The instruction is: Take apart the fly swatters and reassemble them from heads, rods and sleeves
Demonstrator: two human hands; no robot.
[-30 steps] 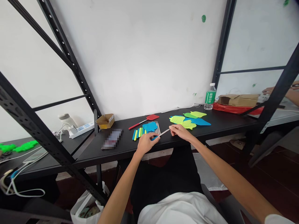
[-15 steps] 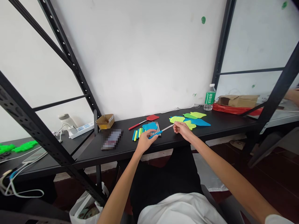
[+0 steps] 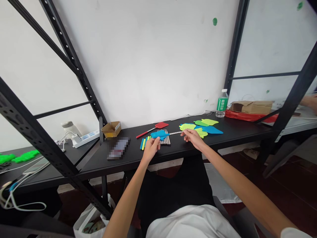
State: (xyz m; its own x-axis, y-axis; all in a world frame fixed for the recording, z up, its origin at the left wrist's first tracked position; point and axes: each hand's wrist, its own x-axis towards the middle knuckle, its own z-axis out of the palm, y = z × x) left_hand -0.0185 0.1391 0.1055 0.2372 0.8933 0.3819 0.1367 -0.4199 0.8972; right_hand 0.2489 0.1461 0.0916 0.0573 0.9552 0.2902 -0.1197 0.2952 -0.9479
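Note:
My left hand (image 3: pixel 151 148) is closed at the left end of a blue handle (image 3: pixel 165 135). A thin metal rod (image 3: pixel 175 133) runs from that handle to the right, where my right hand (image 3: pixel 193 138) pinches its far end. Together they are held nearly level above the table. Behind the handle lies a blue flat swatter head (image 3: pixel 155 134), partly covered. Several loose metal rods (image 3: pixel 165 141) lie side by side just below. Left of them is a row of blue and yellow handles (image 3: pixel 144 143), some hidden by my left hand.
A red fly swatter (image 3: pixel 146 132) lies behind. Yellow-green, green and blue swatter heads (image 3: pixel 213 129) are spread right of my hands. A phone (image 3: pixel 119 148), a small cardboard box (image 3: pixel 111 129) and a water bottle (image 3: pixel 222 103) stand or lie on the black table (image 3: pixel 133 161). Shelf posts frame both sides.
The rod and handle have swung from a slant to nearly level, the handle end rising. My left hand has shifted slightly left and lower; the right hand has barely moved.

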